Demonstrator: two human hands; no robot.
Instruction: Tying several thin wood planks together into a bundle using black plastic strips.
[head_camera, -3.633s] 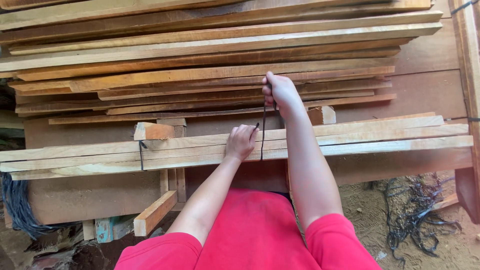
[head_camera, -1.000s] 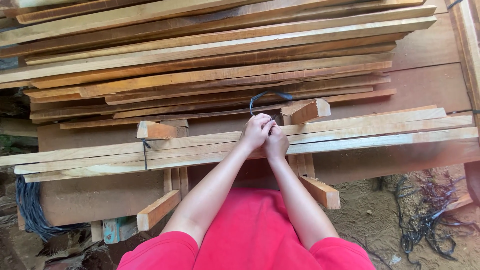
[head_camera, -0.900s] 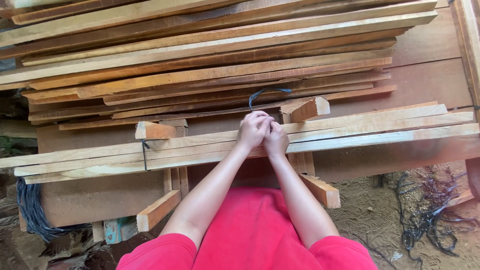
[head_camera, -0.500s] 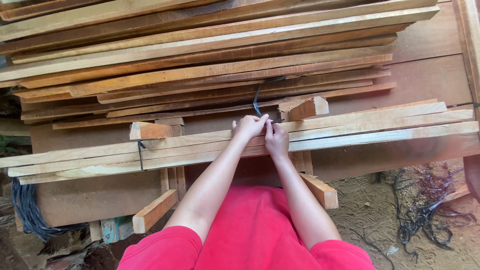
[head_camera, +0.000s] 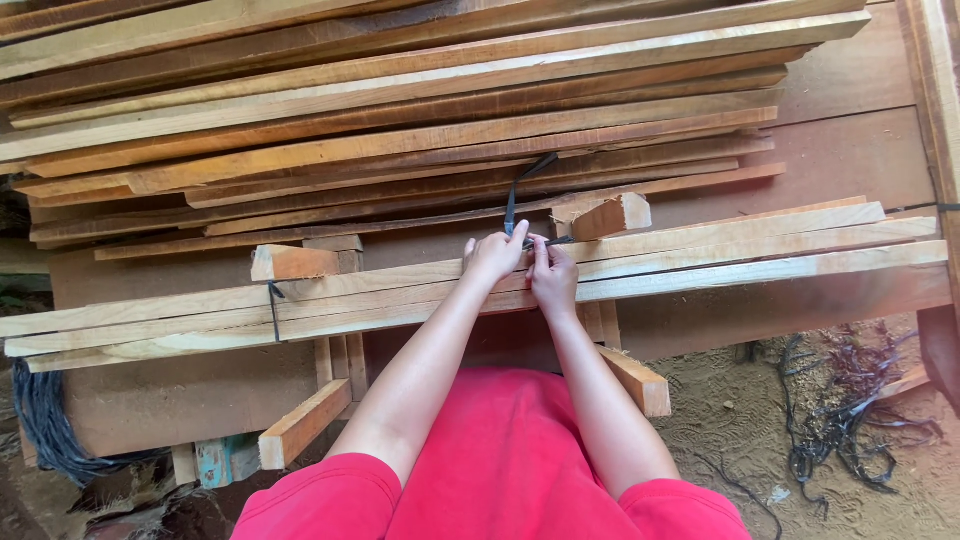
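Right hand (head_camera: 552, 280) dropped from raised pull to left hand (head_camera: 492, 256); black strap (head_camera: 512, 200) end now upright.

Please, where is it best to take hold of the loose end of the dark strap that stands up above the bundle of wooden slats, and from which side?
Probably near its base, just above the left hand. There the dark strap rises straight and stands free of the bundle of slats. Come from the right with the right hand, pinching its flat faces between thumb and forefinger; its tip bends away toward the stacked boards.

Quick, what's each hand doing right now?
Left hand: closed, pinching the black strap.
Right hand: closed on the same strap, atop the bundled slats.
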